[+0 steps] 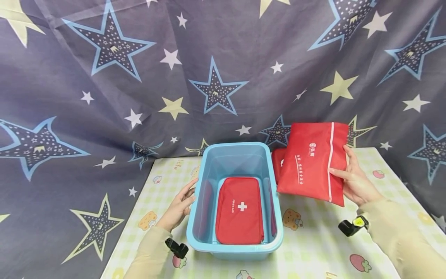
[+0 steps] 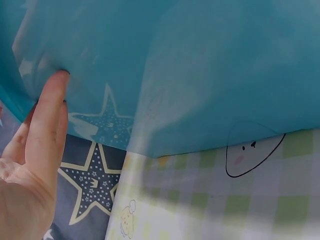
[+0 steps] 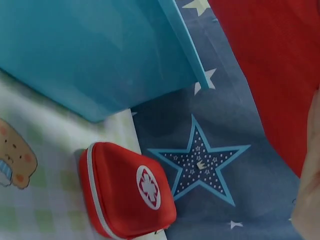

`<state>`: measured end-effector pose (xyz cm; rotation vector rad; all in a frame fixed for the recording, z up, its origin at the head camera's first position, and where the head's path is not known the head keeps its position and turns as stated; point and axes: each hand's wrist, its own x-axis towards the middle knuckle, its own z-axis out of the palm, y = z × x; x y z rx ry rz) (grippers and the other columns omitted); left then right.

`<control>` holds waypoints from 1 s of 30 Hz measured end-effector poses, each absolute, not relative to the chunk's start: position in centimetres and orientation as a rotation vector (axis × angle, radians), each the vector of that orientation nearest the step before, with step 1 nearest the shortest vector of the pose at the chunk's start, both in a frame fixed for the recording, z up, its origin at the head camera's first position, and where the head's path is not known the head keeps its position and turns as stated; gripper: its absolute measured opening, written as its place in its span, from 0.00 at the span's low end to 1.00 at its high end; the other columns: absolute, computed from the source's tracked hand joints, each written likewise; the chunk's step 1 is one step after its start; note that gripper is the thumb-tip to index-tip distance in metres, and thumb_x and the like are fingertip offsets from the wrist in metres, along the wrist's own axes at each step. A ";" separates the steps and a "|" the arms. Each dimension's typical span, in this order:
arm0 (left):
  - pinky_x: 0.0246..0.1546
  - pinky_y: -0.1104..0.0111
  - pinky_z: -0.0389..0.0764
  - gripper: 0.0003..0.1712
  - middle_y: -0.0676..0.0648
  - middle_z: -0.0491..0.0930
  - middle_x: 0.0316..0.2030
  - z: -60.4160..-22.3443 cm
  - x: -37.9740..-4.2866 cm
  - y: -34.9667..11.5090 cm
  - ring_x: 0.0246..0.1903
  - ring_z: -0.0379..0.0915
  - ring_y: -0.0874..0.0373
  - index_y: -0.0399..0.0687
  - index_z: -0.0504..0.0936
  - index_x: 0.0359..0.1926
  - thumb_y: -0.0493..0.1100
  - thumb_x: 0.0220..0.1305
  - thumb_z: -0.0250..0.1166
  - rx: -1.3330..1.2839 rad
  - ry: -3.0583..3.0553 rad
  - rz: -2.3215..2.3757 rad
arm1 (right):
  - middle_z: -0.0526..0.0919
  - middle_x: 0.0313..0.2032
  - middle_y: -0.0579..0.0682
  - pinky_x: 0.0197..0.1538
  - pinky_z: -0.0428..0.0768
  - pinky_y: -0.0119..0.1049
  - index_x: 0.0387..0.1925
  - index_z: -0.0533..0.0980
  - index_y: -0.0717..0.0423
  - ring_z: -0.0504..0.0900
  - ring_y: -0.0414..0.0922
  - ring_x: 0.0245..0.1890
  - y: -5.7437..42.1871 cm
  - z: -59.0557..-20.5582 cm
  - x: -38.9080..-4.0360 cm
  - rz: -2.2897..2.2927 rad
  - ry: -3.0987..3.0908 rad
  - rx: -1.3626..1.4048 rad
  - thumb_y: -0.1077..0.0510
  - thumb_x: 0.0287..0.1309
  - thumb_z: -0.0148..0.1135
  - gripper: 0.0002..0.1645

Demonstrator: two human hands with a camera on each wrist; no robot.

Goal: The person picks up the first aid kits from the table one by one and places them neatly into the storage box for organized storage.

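A blue plastic bin (image 1: 235,248) stands on the table with a red first aid pouch (image 1: 240,223) lying inside, its white cross facing up. My left hand (image 1: 178,207) touches the bin's left side; in the left wrist view its fairly straight fingers (image 2: 47,115) press against the blue wall. To the right of the bin, my right hand (image 1: 355,180) pinches a flat red bag (image 1: 310,162) by its right edge, thumb on the front. That bag has a white stripe and white printing and is held raised and tilted. Behind it, a red zipped case (image 3: 127,190) with a round white emblem is partly hidden.
A checked tablecloth (image 1: 313,240) with cartoon bears and strawberries covers the table. Right behind its back edge hangs a dark curtain (image 1: 139,97) printed with stars. The zipped case sits at the table's back edge, close to the bin's right side.
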<state>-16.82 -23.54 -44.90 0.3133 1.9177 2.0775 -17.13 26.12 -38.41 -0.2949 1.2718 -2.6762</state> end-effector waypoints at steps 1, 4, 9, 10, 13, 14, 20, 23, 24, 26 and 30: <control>0.43 0.66 0.83 0.36 0.56 0.67 0.57 -44.9 -16.8 -23.6 0.49 0.75 0.66 0.47 0.46 0.74 0.38 0.70 0.50 0.309 1.918 2.082 | 0.77 0.47 0.43 0.42 0.85 0.41 0.64 0.39 0.31 0.82 0.42 0.45 25.9 -38.3 -17.2 -2.674 1.267 -0.307 0.77 0.61 0.46 0.48; 0.44 0.67 0.82 0.36 0.55 0.67 0.57 -45.0 -16.8 -23.6 0.50 0.74 0.66 0.47 0.46 0.74 0.38 0.70 0.50 0.304 1.918 2.091 | 0.78 0.48 0.45 0.42 0.84 0.42 0.64 0.39 0.31 0.83 0.43 0.46 25.2 -37.9 -17.3 -2.670 1.246 -0.343 0.77 0.61 0.45 0.47; 0.46 0.67 0.81 0.36 0.55 0.65 0.59 -45.1 -16.8 -23.5 0.52 0.72 0.66 0.47 0.45 0.74 0.38 0.70 0.50 0.303 1.910 2.077 | 0.77 0.48 0.45 0.43 0.84 0.41 0.64 0.37 0.31 0.83 0.43 0.46 24.2 -37.3 -17.4 -2.662 1.244 -0.322 0.77 0.61 0.45 0.48; 0.46 0.67 0.81 0.36 0.54 0.65 0.59 -45.1 -16.8 -23.5 0.52 0.73 0.66 0.48 0.46 0.74 0.38 0.70 0.50 0.291 1.910 2.073 | 0.76 0.48 0.45 0.43 0.84 0.41 0.64 0.37 0.31 0.82 0.42 0.46 24.0 -37.3 -17.4 -2.658 1.254 -0.313 0.77 0.61 0.45 0.48; 0.44 0.64 0.82 0.36 0.53 0.64 0.59 -44.9 -16.9 -23.5 0.51 0.74 0.65 0.49 0.46 0.74 0.39 0.70 0.50 0.278 1.917 2.054 | 0.74 0.49 0.44 0.43 0.84 0.40 0.65 0.38 0.31 0.82 0.41 0.46 23.5 -37.1 -17.4 -2.650 1.293 -0.295 0.76 0.61 0.46 0.48; 0.43 0.63 0.83 0.36 0.53 0.64 0.60 -44.9 -16.9 -23.6 0.50 0.74 0.64 0.50 0.46 0.74 0.39 0.70 0.50 0.276 1.918 2.050 | 0.73 0.50 0.43 0.43 0.84 0.39 0.65 0.38 0.31 0.82 0.41 0.46 23.3 -37.1 -17.4 -2.647 1.304 -0.292 0.76 0.61 0.46 0.48; 0.41 0.61 0.83 0.36 0.54 0.65 0.59 -44.5 -16.8 -23.7 0.50 0.75 0.63 0.49 0.45 0.74 0.39 0.70 0.50 0.289 1.901 2.054 | 0.70 0.51 0.43 0.44 0.84 0.38 0.65 0.39 0.30 0.81 0.40 0.47 22.0 -36.5 -17.5 -2.617 1.338 -0.283 0.75 0.61 0.47 0.48; 0.41 0.62 0.83 0.36 0.55 0.66 0.58 -44.5 -16.8 -23.6 0.50 0.75 0.64 0.49 0.45 0.74 0.38 0.70 0.50 0.286 1.901 2.058 | 0.68 0.52 0.43 0.44 0.84 0.37 0.65 0.39 0.31 0.81 0.39 0.47 21.2 -36.3 -17.7 -2.606 1.346 -0.289 0.76 0.61 0.47 0.48; 0.41 0.62 0.83 0.36 0.56 0.66 0.58 -44.5 -16.8 -23.6 0.50 0.75 0.64 0.49 0.45 0.74 0.38 0.70 0.50 0.284 1.903 2.058 | 0.67 0.53 0.43 0.44 0.84 0.37 0.65 0.39 0.31 0.81 0.39 0.47 21.0 -36.2 -17.7 -2.603 1.347 -0.290 0.76 0.61 0.46 0.48; 0.41 0.63 0.83 0.36 0.55 0.66 0.58 -44.5 -16.8 -23.5 0.49 0.75 0.64 0.49 0.46 0.74 0.38 0.70 0.50 0.281 1.904 2.058 | 0.65 0.54 0.44 0.45 0.83 0.36 0.66 0.38 0.31 0.80 0.38 0.47 20.5 -35.9 -17.7 -2.594 1.372 -0.286 0.76 0.61 0.46 0.49; 0.41 0.63 0.84 0.36 0.54 0.66 0.58 -44.5 -16.8 -23.5 0.49 0.75 0.63 0.50 0.46 0.74 0.38 0.70 0.50 0.282 1.908 2.056 | 0.60 0.55 0.45 0.46 0.83 0.34 0.67 0.38 0.30 0.79 0.37 0.48 19.4 -35.3 -17.7 -2.557 1.427 -0.252 0.74 0.62 0.47 0.49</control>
